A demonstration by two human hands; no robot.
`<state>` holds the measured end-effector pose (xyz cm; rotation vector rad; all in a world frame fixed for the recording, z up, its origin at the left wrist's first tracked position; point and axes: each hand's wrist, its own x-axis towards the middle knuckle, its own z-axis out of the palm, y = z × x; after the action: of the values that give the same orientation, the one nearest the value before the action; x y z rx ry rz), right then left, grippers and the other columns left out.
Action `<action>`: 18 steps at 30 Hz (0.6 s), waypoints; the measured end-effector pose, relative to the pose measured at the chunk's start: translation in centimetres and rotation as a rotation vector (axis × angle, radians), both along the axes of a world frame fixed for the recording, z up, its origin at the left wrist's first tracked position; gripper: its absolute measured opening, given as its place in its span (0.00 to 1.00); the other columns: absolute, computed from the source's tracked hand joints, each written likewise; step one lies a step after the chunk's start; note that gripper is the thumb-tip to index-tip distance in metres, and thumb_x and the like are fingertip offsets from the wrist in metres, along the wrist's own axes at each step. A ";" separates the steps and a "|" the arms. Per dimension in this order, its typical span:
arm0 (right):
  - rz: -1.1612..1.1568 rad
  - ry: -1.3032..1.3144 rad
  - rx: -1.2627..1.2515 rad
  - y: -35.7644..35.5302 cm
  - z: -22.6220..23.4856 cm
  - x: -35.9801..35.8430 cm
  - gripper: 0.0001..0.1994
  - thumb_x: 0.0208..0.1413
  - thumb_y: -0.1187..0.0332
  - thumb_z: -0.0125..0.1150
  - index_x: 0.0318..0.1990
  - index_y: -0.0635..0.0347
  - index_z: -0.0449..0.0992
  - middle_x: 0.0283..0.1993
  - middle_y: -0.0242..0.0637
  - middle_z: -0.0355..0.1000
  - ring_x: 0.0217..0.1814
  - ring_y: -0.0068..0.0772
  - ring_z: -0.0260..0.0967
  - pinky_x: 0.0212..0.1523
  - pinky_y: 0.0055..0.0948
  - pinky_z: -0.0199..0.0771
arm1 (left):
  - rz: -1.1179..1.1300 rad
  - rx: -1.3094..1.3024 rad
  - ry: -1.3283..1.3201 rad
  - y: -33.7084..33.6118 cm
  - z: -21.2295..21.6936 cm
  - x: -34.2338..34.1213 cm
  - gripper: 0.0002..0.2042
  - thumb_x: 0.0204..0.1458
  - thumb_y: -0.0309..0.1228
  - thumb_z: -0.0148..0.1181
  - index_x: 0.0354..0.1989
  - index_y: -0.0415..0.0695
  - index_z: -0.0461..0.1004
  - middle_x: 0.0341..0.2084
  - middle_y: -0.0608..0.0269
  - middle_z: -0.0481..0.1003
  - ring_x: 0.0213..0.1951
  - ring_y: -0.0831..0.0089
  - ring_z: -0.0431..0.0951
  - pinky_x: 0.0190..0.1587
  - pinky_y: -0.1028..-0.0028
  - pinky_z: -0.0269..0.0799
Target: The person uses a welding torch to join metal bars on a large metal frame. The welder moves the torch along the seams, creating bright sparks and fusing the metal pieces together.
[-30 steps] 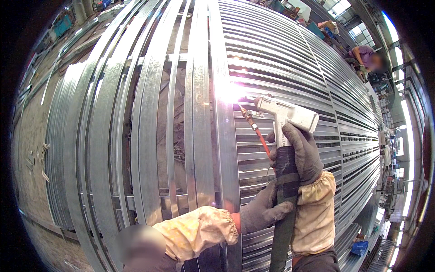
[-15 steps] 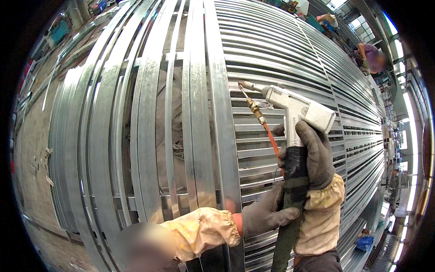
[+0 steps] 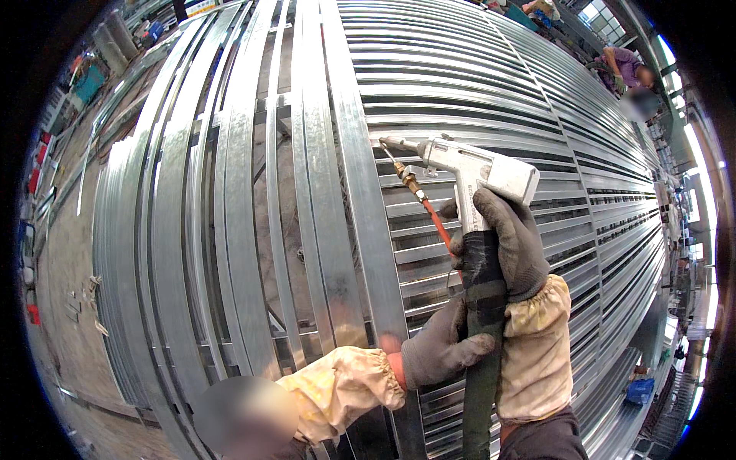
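Observation:
My gloved right hand is closed around the grip of a silver welding gun. Its nozzle points left, with the tip close over the joint where a slat meets the long metal rail; whether it touches cannot be made out. Under the nozzle runs a brass wire-feed fitting with an orange tube. Lower down, my gloved left hand supports the gun's thick dark cable sleeve, thumb across it and the other fingers partly hidden behind.
Rows of shiny slats stretch to the right. Long parallel metal bars lie at the left, with gaps between them, beside a concrete floor. Another person bends over at the far right. A blue object lies at the lower right.
The whole view has shifted, so the gun, both hands and the rail stand a little further left. The grip is the same. The other person's posture differs slightly.

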<state>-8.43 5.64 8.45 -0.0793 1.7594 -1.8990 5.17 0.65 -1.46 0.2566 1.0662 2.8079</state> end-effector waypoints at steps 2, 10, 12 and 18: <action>-0.013 0.012 0.025 0.7 -0.4 -0.1 0.20 0.61 0.62 0.63 0.53 0.69 0.71 0.36 0.43 0.77 0.23 0.32 0.76 0.21 0.29 0.80 | -0.086 0.010 -0.051 0.0 -0.4 0.3 0.34 0.57 0.39 0.64 0.66 0.38 0.55 0.52 0.61 0.69 0.50 0.76 0.69 0.54 0.72 0.68; -0.004 -0.035 0.076 1.5 0.6 1.8 0.20 0.62 0.63 0.62 0.54 0.70 0.70 0.38 0.46 0.77 0.24 0.31 0.76 0.22 0.27 0.81 | -0.158 0.130 -0.021 0.7 0.0 1.0 0.41 0.51 0.40 0.72 0.68 0.38 0.55 0.56 0.61 0.69 0.56 0.73 0.70 0.60 0.67 0.66; 0.000 -0.047 0.073 1.4 1.0 2.0 0.21 0.62 0.62 0.62 0.55 0.70 0.70 0.39 0.46 0.78 0.24 0.31 0.77 0.22 0.27 0.81 | -0.167 0.099 -0.019 0.6 -0.2 1.1 0.41 0.50 0.38 0.72 0.68 0.38 0.55 0.56 0.61 0.70 0.55 0.73 0.70 0.59 0.68 0.67; 0.009 -0.049 0.085 1.5 0.6 1.9 0.21 0.63 0.62 0.61 0.56 0.69 0.69 0.40 0.47 0.78 0.24 0.31 0.77 0.22 0.28 0.81 | -0.282 0.066 -0.097 0.2 -0.3 1.1 0.40 0.50 0.39 0.72 0.68 0.39 0.56 0.55 0.62 0.70 0.53 0.75 0.70 0.57 0.69 0.68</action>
<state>-6.57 7.14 9.09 -0.0095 1.8021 -1.8021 6.28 0.82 -1.79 0.2521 0.8452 2.5768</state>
